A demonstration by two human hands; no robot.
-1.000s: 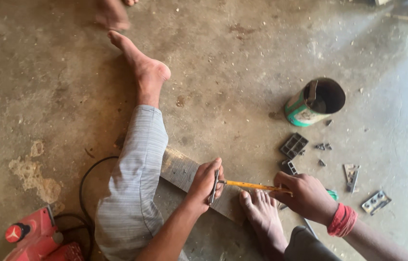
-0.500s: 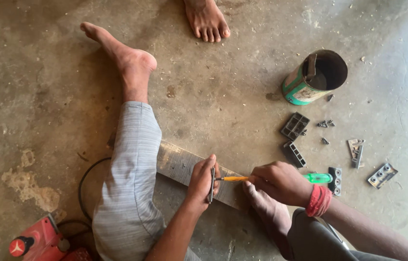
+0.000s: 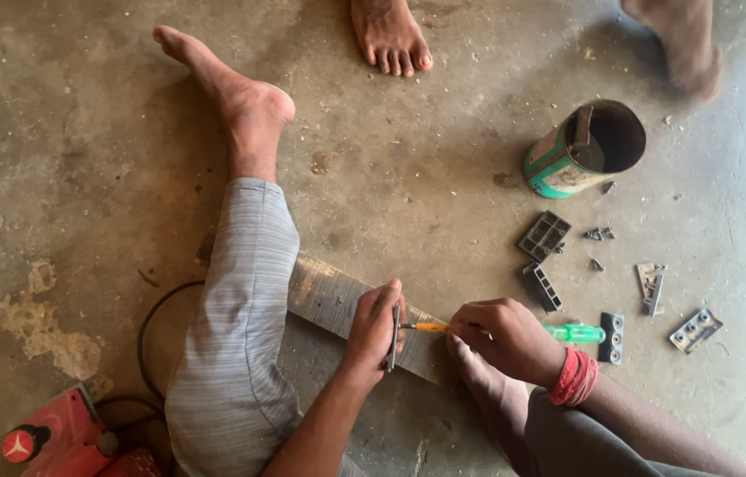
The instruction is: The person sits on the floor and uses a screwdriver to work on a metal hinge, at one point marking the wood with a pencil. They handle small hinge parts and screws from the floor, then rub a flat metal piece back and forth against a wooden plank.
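Head view: left hand pinching small flat metal plate upright against wooden plank on floor. Right hand closed around green-handled screwdriver, tip at plate. Plate likely light, stiff, slippery; best held by edges.

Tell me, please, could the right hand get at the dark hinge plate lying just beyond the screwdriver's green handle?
Probably yes: the hinge plate lies on bare floor beside the right hand, nothing between, though that hand grips the screwdriver.
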